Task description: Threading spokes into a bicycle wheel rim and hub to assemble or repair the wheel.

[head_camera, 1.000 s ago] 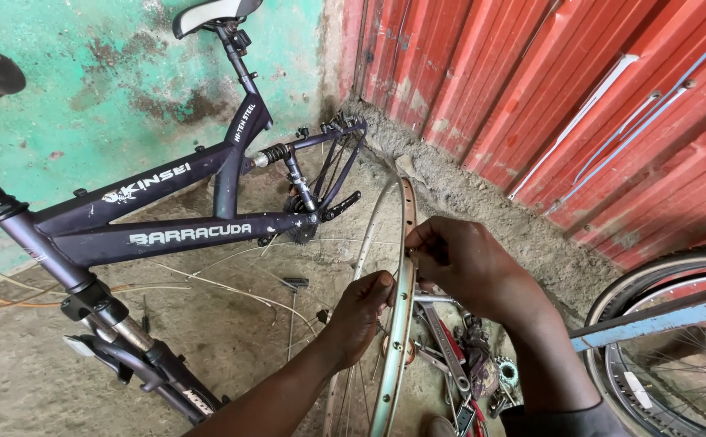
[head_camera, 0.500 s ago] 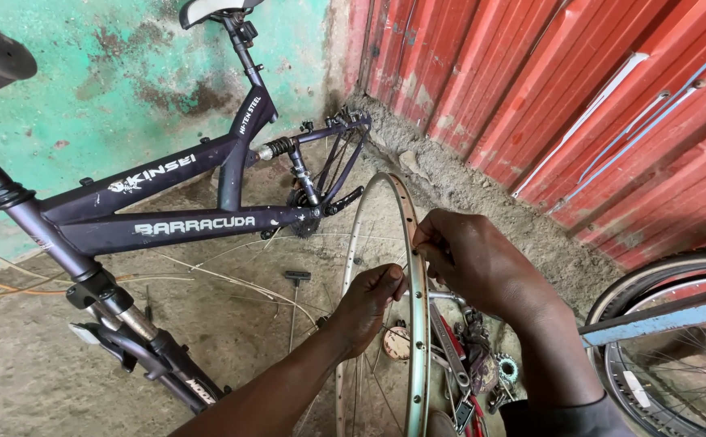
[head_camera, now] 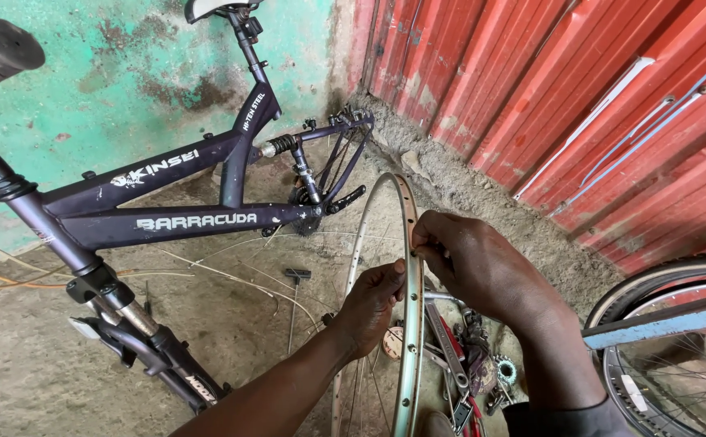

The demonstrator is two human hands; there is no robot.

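A bare silver bicycle wheel rim (head_camera: 409,202) with thin spokes stands upright on edge in front of me. My left hand (head_camera: 372,305) grips the rim from its left side, fingers curled against the metal. My right hand (head_camera: 474,263) pinches the rim's right edge a little higher up, fingertips pressed at a hole in the rim. A dark purple bicycle frame (head_camera: 167,214) without wheels stands to the left, its fork low at the left and its seat at the top.
Loose spokes and a small tool (head_camera: 295,279) lie on the dirt floor. Tools and a sprocket (head_camera: 482,372) lie behind the rim. A tyred wheel with a blue bar (head_camera: 668,340) sits at right. A red corrugated wall (head_camera: 579,97) and green wall (head_camera: 110,73) close the back.
The rim has turned and now stands more edge-on and upright. Both hands have shifted along it and keep their grip. The view has drifted slightly.
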